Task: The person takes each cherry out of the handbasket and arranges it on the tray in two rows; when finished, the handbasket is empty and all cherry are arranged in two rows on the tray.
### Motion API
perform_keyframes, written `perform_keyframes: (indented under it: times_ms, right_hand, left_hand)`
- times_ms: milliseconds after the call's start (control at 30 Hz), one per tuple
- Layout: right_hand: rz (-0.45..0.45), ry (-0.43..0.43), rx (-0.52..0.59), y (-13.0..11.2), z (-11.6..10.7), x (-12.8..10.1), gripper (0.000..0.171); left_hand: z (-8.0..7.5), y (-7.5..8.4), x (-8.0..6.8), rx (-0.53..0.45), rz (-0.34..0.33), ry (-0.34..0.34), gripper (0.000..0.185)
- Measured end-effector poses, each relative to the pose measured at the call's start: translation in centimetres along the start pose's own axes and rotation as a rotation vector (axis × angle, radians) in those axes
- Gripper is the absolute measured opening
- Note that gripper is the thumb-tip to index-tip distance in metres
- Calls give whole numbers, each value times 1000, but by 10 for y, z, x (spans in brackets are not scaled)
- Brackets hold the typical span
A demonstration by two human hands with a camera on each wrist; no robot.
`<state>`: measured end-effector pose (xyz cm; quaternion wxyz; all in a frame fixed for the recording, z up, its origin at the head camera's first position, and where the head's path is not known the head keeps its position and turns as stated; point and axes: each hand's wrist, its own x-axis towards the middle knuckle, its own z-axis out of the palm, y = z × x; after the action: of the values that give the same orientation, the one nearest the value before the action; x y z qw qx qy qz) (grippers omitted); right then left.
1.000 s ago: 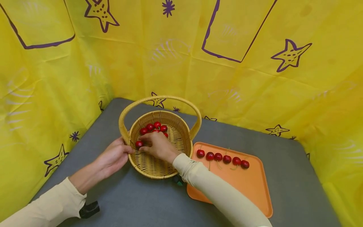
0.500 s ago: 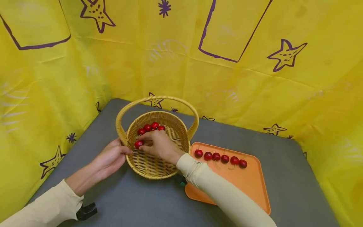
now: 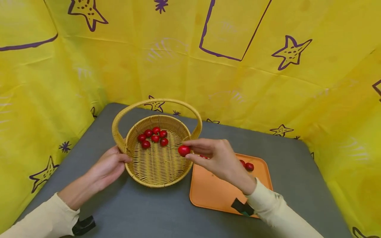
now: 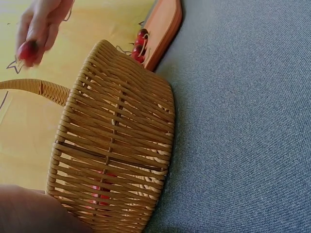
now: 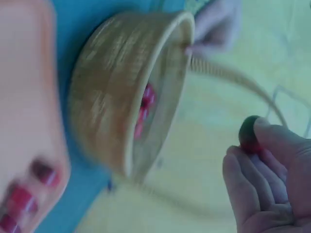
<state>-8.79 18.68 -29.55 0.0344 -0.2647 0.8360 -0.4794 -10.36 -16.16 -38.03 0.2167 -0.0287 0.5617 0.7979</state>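
Head view shows the right hand (image 3: 218, 158) pinching a red cherry (image 3: 184, 150) between thumb and fingertips, held above the right rim of the wicker basket (image 3: 157, 173), just beside the orange tray (image 3: 214, 191). Left hand (image 3: 108, 167) rests against the basket's left wall, fingers relaxed and thumb at the rim, while six cherries (image 3: 153, 137) lie inside the basket and more cherries (image 3: 249, 166) sit on the tray, on a grey table (image 3: 143, 211).

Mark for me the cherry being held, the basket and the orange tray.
cherry (image 3: 184, 150): head view, middle of the fruit.
basket (image 3: 157, 183): head view, near rim.
orange tray (image 3: 209, 191): head view, bare floor near its front.
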Motion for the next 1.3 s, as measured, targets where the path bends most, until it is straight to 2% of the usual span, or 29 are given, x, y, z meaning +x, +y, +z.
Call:
perform_keyframes:
  times_ms: [133,233,433,667,933,1133,1300]
  right_hand:
    - [96,150,-8,15,-45,-39,38]
    - [179,244,-58,29,-73,-67,40]
    - [305,342,-144,58,-103,-115,42]
    - [388,377,-184,99,-112,-143,43]
    - [460,378,-207,146,-110,-161,43]
    - [479,376,-254,161,-112,-166,41]
    - [523,326,-314,166,-110,-170,45]
  left_hand:
    - [-2,0,-1,1,5,-4,89]
    - [-3,0,-1,3,8,-8,89]
    - [-5,0,0,13,6,-15,88]
    - [-8,-1,1,16,14,-26,86]
    - [-10,-1,3,24,13,-29,87]
    - [-8,-2,4,14,19,-40,87]
    - [-4,-2,5,2,12,-39,89]
